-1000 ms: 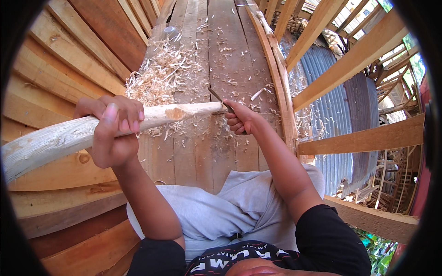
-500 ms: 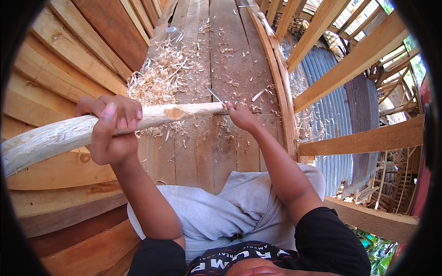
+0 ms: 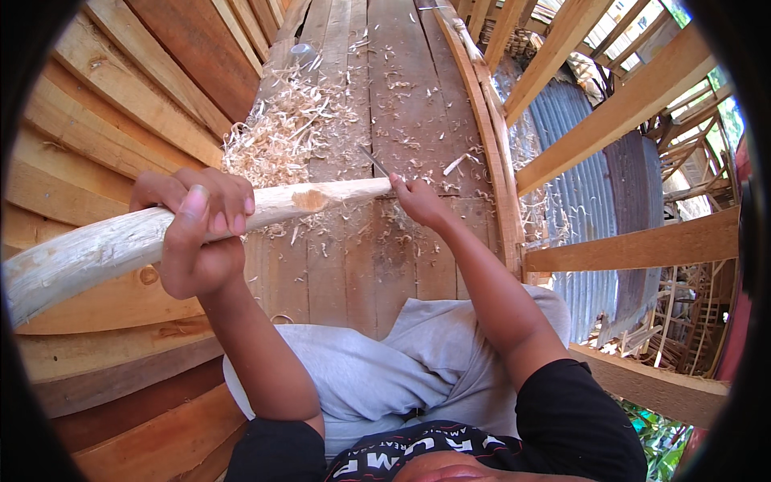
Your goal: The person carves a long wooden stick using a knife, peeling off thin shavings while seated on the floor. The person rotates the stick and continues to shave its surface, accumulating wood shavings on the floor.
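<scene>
A pale, peeled wooden pole (image 3: 277, 204) crosses in front of me from the left edge to the middle, narrowing toward its right end. A knot shows as a light brown patch on it. My left hand (image 3: 201, 213) is closed round the pole, left of the knot. At the narrow end, my right hand (image 3: 413, 199) is closed on a knife (image 3: 375, 163), whose thin blade points up and to the left. The blade meets or lies just beside the pole's tip; which one, I cannot tell. The knife's handle is hidden in the fist.
Curly wood shavings (image 3: 277, 120) are heaped on the plank floor (image 3: 341, 277), with more scattered around. A small clear cup (image 3: 302, 54) stands beyond the heap. A board wall (image 3: 104, 173) rises at the left. A wooden railing (image 3: 634, 251) runs along the right, with corrugated metal sheets (image 3: 574, 145) beyond.
The pole's left part has dipped slightly, along with my left hand. My right hand and the knife have shifted very little at the pole's tip.
</scene>
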Motion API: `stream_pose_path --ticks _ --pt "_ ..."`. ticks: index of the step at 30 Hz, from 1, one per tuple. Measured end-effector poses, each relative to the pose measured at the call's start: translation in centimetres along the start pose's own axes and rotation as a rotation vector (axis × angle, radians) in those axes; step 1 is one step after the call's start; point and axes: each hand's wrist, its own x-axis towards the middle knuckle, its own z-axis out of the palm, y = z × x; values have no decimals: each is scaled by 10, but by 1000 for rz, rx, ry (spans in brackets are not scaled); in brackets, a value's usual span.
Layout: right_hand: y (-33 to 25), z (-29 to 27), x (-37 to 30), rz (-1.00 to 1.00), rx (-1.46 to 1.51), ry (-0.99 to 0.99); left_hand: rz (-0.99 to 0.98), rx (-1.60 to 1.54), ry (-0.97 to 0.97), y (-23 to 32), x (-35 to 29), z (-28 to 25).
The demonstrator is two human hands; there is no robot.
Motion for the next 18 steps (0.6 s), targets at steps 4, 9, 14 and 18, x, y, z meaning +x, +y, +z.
stream_pose_path --ticks 4,9,14,18 --pt "7 -3 6 163 282 -171 7 -3 -20 0 0 -2" --pt "-8 -11 3 437 706 -453 8 0 -19 1 -1 -6" --pt "-1 -19 11 547 908 -617 3 -17 -36 1 -1 -12" --pt "-3 -15 10 522 783 -458 3 -12 -39 1 -2 -13"
